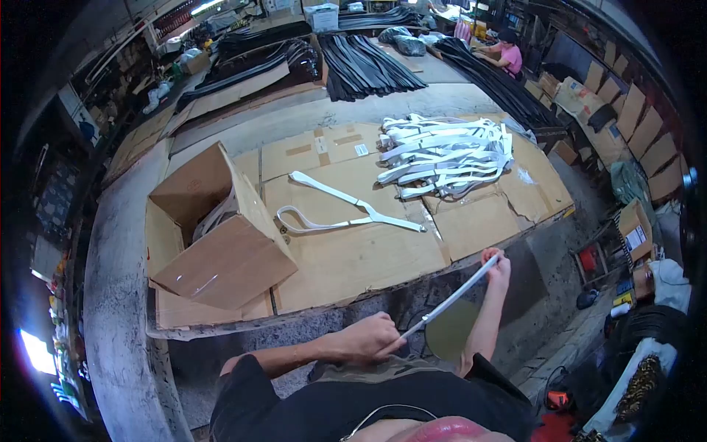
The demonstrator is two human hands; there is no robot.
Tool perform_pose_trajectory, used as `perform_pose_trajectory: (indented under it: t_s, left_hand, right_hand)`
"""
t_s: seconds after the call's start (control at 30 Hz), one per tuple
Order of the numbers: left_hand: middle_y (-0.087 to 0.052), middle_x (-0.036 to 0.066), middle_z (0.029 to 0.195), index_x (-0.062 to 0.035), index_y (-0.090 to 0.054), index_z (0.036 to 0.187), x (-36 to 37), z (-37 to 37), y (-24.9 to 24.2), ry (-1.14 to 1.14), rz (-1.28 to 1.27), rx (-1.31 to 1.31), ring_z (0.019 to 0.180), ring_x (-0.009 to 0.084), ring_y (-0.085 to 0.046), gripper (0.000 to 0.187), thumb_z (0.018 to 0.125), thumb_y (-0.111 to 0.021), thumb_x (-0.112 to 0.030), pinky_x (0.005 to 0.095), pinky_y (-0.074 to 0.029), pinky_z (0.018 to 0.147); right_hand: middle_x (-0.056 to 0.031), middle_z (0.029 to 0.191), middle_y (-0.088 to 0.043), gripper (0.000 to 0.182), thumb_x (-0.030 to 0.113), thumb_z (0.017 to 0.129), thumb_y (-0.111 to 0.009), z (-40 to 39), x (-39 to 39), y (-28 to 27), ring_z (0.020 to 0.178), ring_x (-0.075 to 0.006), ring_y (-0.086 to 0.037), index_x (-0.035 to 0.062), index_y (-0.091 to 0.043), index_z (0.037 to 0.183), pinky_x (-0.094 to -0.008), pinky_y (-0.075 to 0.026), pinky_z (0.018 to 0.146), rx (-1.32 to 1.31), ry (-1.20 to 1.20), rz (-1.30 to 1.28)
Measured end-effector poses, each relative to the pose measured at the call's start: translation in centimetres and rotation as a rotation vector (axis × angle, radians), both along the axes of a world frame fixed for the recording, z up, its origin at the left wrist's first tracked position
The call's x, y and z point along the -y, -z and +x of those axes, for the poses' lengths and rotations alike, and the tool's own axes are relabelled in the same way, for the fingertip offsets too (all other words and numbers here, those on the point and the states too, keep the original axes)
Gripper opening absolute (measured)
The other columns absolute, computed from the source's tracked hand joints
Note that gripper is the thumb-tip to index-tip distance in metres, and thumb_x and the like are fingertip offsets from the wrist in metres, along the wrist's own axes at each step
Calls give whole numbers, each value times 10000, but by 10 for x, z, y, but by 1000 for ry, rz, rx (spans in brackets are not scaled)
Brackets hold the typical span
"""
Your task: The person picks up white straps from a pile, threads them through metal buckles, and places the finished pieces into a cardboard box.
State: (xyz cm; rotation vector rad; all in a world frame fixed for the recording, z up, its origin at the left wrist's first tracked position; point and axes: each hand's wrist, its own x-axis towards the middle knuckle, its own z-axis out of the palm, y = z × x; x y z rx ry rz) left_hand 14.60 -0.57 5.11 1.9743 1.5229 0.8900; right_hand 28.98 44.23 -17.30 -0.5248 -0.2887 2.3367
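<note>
Both hands' grip on white strap [451, 297], left hand [372, 337], right hand [498, 263]

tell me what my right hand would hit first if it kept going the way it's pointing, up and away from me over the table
Probably the cardboard sheet at the table edge just beyond the right hand, which grips one end of the white strap. Farther along lies the pile of white straps. Depth is hard to judge here.

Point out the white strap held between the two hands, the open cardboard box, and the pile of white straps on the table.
white strap [451, 297], head view, middle of its taut length.
cardboard box [228, 258], head view, its front flap.
pile of white straps [442, 156], head view, centre of the heap.
</note>
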Motion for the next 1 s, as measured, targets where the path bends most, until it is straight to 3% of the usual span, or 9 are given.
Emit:
perform_pose_trajectory:
  t_s: [0.03,0.1,0.17,0.23,0.37,0.53,0.67,0.77,1.0]
  left_hand:
    - [-503,107,641,-26,-523,698,3,-1,-13,36,-4,-22,668,288,-517,282,930,-496,-183,414,-407,828]
    - [-495,106,642,-34,-514,691,12,-1,-40,64,-12,-40,666,290,-514,284,931,-496,-184,417,-405,823]
    - [-510,136,619,-24,-522,642,20,-4,-65,122,-58,-38,666,326,-522,339,932,-474,-193,421,-393,828]
    - [-511,134,610,-22,-519,636,26,-5,-78,122,-2,17,650,324,-519,338,929,-488,-188,415,-396,815]
    - [-501,122,581,-26,-501,615,26,-9,-114,187,12,-21,616,297,-510,347,916,-522,-195,391,-398,788]
    - [-475,72,603,-48,-457,656,15,-9,-132,214,92,-226,622,252,-515,266,866,-585,-148,402,-433,790]
    - [-523,91,598,-33,-526,655,9,-12,-138,230,146,-163,642,237,-533,257,869,-551,-173,365,-382,790]
    - [-555,103,612,-24,-547,652,8,-7,-150,239,123,-237,657,254,-556,162,755,-559,-149,355,-375,763]
    - [-563,128,597,-4,-567,632,15,-1,-146,178,88,-157,646,267,-571,187,721,-542,-167,350,-380,742]
  right_hand:
    - [-93,671,-541,362,292,954,-375,10,-23,5,614,-250,-535,24,-509,752,-427,-503,676,245,143,-107]
    - [-106,686,-576,334,259,923,-398,39,-58,2,609,-261,-558,21,-539,736,-425,-505,648,433,318,-113]
    - [-108,652,-574,320,219,904,-389,75,-102,-3,573,-261,-555,20,-563,722,-419,-509,612,514,379,-133]
    - [-103,624,-564,325,199,885,-380,119,-141,-8,538,-247,-548,33,-557,669,-407,-510,580,563,423,31]
    - [-105,600,-559,350,195,877,-369,187,-191,-53,529,-222,-552,59,-510,587,-370,-490,535,776,635,0]
    - [-99,620,-564,335,251,917,-394,223,-203,-98,536,-215,-551,63,-530,676,-344,-472,516,920,644,35]
    - [-98,623,-564,326,252,917,-403,222,-220,-129,539,-216,-551,63,-531,685,-347,-473,518,948,612,171]
    - [-98,625,-563,320,254,917,-409,206,-249,-172,542,-216,-550,63,-532,691,-350,-473,520,1007,532,331]
    - [-96,631,-562,306,256,917,-424,179,-261,-164,547,-218,-549,63,-534,707,-356,-474,525,984,395,500]
